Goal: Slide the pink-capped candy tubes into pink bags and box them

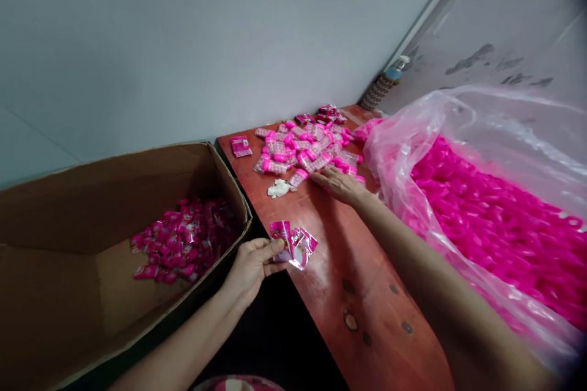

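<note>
My left hand (pixel 257 264) pinches a few printed pink plastic sleeves (pixel 302 247), fanned out over the near edge of the red-brown table (pixel 321 293). Across the table, my right hand (pixel 338 184) reaches to the front of a heap of small clear bottles with pink caps (pixel 312 146), filled with pale beads. Its fingers are stretched out and touch or nearly touch the bottles there. One bottle (pixel 298 179) lies just left of those fingertips, beside a crumpled white scrap (pixel 279 189).
To the left, a cardboard box (pixel 50 195) holds many sleeved pink pieces (pixel 183 238). A clear plastic bag (pixel 398 153) full of bright pink plastic parts (pixel 499 220) fills the right. Stacked pink sleeves (pixel 241 146) lie by the wall; a spray bottle (pixel 395 70) stands in the back corner.
</note>
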`<state>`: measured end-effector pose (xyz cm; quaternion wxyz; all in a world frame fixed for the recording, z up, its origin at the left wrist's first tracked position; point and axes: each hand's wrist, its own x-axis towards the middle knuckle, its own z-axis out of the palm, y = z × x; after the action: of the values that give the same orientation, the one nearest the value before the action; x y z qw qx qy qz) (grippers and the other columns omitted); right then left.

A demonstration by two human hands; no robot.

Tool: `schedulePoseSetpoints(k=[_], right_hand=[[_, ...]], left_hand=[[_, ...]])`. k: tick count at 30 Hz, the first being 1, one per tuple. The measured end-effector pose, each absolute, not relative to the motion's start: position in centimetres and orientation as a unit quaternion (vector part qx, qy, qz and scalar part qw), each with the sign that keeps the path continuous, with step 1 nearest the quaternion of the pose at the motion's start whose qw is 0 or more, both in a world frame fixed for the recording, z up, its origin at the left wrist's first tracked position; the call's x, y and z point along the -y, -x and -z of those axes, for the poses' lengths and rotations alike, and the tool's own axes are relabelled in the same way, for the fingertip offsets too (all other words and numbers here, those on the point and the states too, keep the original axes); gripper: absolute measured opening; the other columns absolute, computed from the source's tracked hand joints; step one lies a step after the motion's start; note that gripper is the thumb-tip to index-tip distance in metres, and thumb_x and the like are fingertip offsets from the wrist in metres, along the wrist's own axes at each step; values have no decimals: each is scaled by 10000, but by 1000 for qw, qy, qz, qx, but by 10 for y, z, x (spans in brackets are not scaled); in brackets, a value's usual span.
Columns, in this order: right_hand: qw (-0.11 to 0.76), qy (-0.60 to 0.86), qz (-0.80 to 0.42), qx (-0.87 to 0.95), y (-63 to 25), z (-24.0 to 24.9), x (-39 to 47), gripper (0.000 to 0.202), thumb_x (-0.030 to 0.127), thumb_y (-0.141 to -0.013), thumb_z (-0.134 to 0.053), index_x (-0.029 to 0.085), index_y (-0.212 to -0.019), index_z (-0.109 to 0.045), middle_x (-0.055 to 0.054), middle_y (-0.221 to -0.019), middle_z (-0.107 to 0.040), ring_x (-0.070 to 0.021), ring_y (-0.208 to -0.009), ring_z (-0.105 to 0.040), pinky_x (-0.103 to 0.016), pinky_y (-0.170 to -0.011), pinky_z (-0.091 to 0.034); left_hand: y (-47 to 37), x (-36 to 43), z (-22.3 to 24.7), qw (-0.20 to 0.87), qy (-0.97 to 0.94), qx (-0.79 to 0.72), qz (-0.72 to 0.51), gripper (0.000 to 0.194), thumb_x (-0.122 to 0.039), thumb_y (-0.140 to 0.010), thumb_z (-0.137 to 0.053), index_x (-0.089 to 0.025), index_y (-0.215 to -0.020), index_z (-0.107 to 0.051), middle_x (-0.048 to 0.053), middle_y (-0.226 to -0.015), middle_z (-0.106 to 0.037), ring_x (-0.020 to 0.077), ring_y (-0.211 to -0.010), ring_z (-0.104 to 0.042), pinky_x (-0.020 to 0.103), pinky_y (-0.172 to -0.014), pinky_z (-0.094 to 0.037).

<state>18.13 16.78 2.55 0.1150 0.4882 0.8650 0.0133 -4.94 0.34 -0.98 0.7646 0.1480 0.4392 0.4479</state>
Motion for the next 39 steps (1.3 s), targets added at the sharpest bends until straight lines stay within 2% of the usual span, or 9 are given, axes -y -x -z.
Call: schedulePoseSetpoints(k=[5, 9, 13, 16, 19, 22, 25, 28, 39], right_hand=[[183, -513, -13, -839, -189, -24, -144, 261, 255, -870, -372, 132, -924, -596, -101, -772, -633, -178, -657, -590, -246, -560, -393], [151, -527, -53, -835, -194, -27, -115, 337, 154, -865, -321, 164, -1163, -477, -154, -1085, -567, -233, -886, -570, -285, -612, -420], [97, -405, -52, -908, -203, -25, -104, 506, 38, -799, -361, 249, -1258, -386, -74, -1294, -428, -225, -1157, -391, -323, -820, -393], [80, -426, -16, -901, -214, -16, -100, 343, 80, -818, -378, 202, -1102, -525, -83, -1112, -557, -199, -1041, -482, -311, -856, -370], [59, -505, -18, -861, -220, -6, -87, 199, 124, -820, -398, 161, -887, -582, -109, -885, -602, -207, -840, -557, -299, -725, -410], [-34, -586, 50, -808, -210, -7, -54, 148, 221, -823, -427, 153, -839, -558, -82, -728, -591, -208, -660, -562, -281, -559, -395], [-241, -597, 314, -697, -179, -17, -7, 200, 371, -816, -455, 191, -822, -539, 7, -593, -537, -157, -524, -513, -251, -496, -378], [-325, -530, 546, -561, -140, -22, 34, 271, 435, -811, -453, 186, -723, -515, 19, -552, -518, -117, -442, -474, -218, -415, -349], [-443, -547, 561, -436, -92, 0, 61, 273, 453, -810, -473, 184, -771, -509, 23, -606, -553, -75, -395, -461, -174, -349, -333]], left_hand=[[56, -8, 16, 773, -80, -413, -474, 127, -187, -661, -689, -91, -700, -615, 64, -670, -648, 130, -573, -616, 251, -570, -545], [54, -7, 18, 773, -50, -410, -481, 88, -147, -695, -653, -88, -747, -614, 71, -699, -657, 142, -611, -631, 257, -590, -551], [54, -6, 14, 767, -23, -413, -490, 70, -136, -701, -646, -93, -738, -604, 65, -684, -655, 150, -616, -639, 248, -585, -551], [52, -3, 9, 758, 26, -407, -510, 83, -153, -711, -642, -101, -759, -599, 69, -694, -658, 156, -640, -647, 240, -591, -548], [45, -1, 5, 750, 68, -403, -520, 103, -169, -705, -651, -108, -766, -595, 68, -695, -658, 160, -656, -650, 244, -608, -547], [38, 0, 4, 741, 86, -404, -529, 103, -162, -697, -658, -123, -768, -595, 53, -681, -653, 160, -651, -649, 248, -609, -546], [32, -1, 4, 736, 86, -403, -538, 123, -161, -694, -662, -133, -796, -600, 48, -701, -653, 163, -672, -648, 257, -628, -544], [27, -1, 3, 741, 76, -395, -538, 139, -164, -682, -673, -135, -796, -600, 44, -708, -652, 163, -672, -646, 260, -626, -541], [10, 12, -7, 762, 37, -381, -522, 151, -207, -695, -663, -102, -763, -580, 51, -679, -642, 130, -573, -610, 229, -533, -510]])
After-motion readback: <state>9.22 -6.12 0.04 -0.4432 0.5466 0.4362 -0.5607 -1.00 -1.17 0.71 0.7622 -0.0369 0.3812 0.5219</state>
